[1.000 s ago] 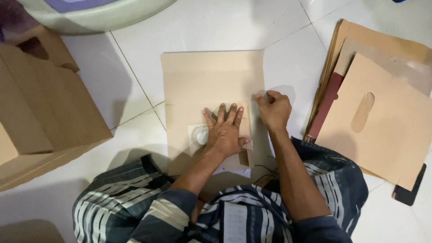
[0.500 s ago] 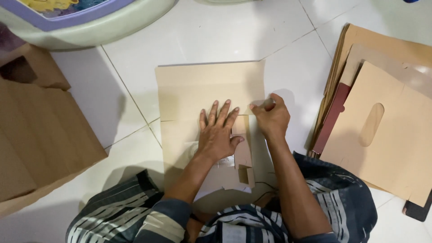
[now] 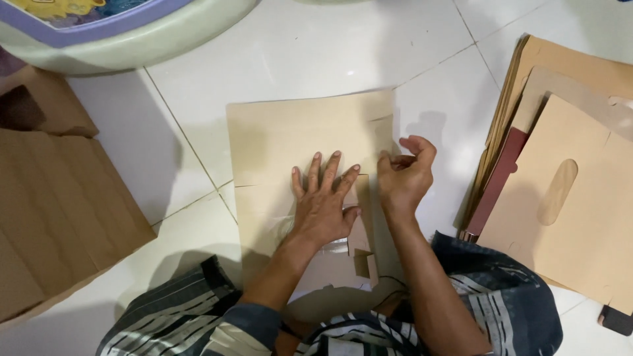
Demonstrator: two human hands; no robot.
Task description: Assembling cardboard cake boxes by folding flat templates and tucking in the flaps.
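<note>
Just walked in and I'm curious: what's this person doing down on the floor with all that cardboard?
A person sits on a white tiled floor with a flat tan cardboard sheet in front of them. The left hand presses flat on the sheet, fingers spread. The right hand is curled at the sheet's right edge, pinching it. A stack of cut cardboard pieces lies to the right, and brown cardboard boxes sit to the left.
</note>
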